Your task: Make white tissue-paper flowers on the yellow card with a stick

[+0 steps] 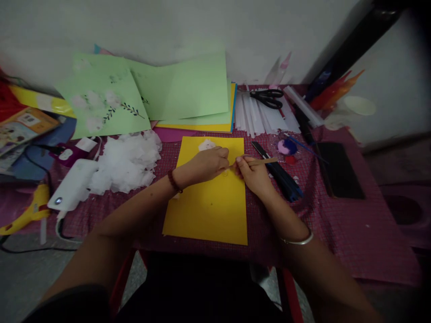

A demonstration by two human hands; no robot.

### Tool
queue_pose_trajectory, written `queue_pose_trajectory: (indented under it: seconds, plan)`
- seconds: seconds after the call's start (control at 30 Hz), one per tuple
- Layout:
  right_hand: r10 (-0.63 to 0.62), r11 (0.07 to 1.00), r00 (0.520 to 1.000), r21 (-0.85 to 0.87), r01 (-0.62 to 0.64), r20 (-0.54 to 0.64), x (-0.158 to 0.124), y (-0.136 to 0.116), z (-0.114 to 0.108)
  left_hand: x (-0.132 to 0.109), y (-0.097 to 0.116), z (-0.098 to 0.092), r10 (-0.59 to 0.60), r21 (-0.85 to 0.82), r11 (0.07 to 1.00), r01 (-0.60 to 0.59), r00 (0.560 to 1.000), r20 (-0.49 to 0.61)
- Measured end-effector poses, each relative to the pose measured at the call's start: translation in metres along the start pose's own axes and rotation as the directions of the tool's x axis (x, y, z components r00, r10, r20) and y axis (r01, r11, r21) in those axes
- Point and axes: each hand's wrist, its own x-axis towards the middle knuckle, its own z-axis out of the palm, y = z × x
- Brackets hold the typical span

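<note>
Yellow paper (208,215) is lying on a checked cloth (367,242), bearing one white tuft (206,144) so far; a loose white pile (128,161) is sitting beside it; right hand (251,172) is pinching a flat stick (266,161), left hand (210,162) is bunching its fingertips, hold unclear

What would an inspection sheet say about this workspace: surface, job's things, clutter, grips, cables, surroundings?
Surface: red checked cloth.
Job's things: yellow sheet bearing a white piece; thin flat stick.
Clutter: white ruffled pile, green paper, scissors on white strips, glue gun.
Grips: bare hands; left grip over the sheet, its hold unclear; right grip holds the stick.
Cables: black cord below the glue gun; white plug at a white box.
Surroundings: pale wall, speckled floor; other people: nothing seen.
</note>
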Motion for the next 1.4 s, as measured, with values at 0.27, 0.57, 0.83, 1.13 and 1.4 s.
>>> queue_pose_trajectory:
  seconds: [0.27, 0.57, 0.83, 1.13, 1.4]
  plan:
    - [0.024, 0.997, 0.999, 0.073, -0.026, 0.031, 0.001, 0.002, -0.004, 0.014, -0.005, 0.000, -0.064, -0.016, 0.998, 0.065, 0.996, 0.067]
    - [0.002, 0.999, 1.000, 0.049, -0.002, 0.017, 0.001, 0.003, -0.002, 0.001, -0.012, -0.005, 0.018, -0.149, 0.989, -0.010, 0.998, 0.052]
    - [0.058, 0.990, 0.997, 0.130, -0.051, -0.048, -0.001, 0.000, -0.010, 0.018, -0.013, 0.001, -0.005, -0.143, 0.990, 0.014, 0.998, 0.061]
    - [0.057, 0.989, 0.998, 0.135, -0.062, 0.037, -0.002, 0.000, -0.009, 0.025, -0.011, -0.001, -0.096, -0.107, 0.989, 0.106, 0.991, 0.098]
    - [-0.003, 1.000, 0.999, 0.015, 0.002, 0.046, -0.002, 0.002, -0.009, -0.042, -0.018, -0.047, -0.355, -0.263, 0.907, 0.330, 0.933, -0.054]
